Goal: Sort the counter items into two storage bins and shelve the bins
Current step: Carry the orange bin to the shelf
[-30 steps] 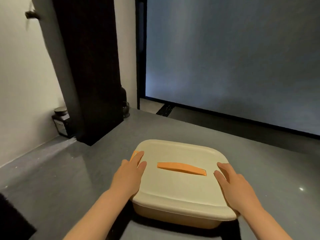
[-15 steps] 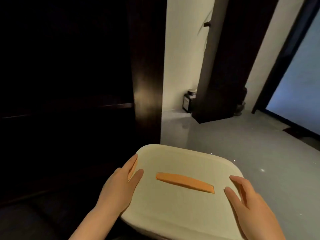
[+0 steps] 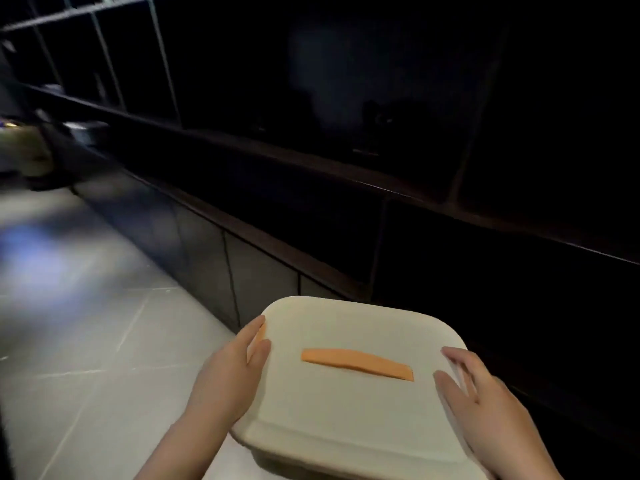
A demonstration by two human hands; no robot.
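Shelving step in hand. Cream square plastic lidded bin with orange strip handle is carried at 6 o'clock, left hand and right hand clasping opposite sides, fingers spread. Dark shelving unit spans 10 to 3 o'clock; next, judged: choose an opening, slide it in level.

Cream bin with orange handle strip; pale grey floor; near-black shelving.

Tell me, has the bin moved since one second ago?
Yes. The bin, held between the left hand and right hand, left the grey counter and now hangs over the pale floor, beside the dark shelves.
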